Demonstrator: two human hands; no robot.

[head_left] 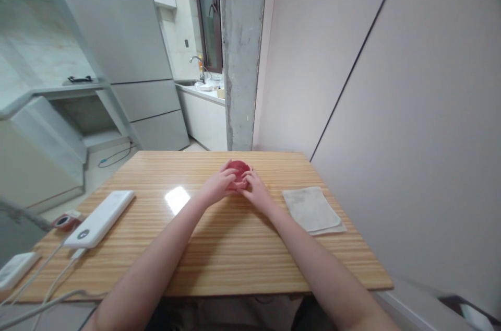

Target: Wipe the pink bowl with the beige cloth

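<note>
Small red round object [238, 168] sits at the far middle of the wooden table [219, 252], round so no clear long axis, facing unclear. Left hand [219, 186] and right hand [255, 189] both clasp it, fingertips pinching its near edge. Folded cloth [312, 209] lies right; white power bank [99, 219] left.

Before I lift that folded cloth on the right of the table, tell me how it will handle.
The cloth lies flat in thin layers, so it will probably droop from wherever you pinch it. It looks light for its spread. The lower layer peeks out at its near edge, so the fold may slip open when lifted. On the glossy table it would likely slide when pushed.
</note>
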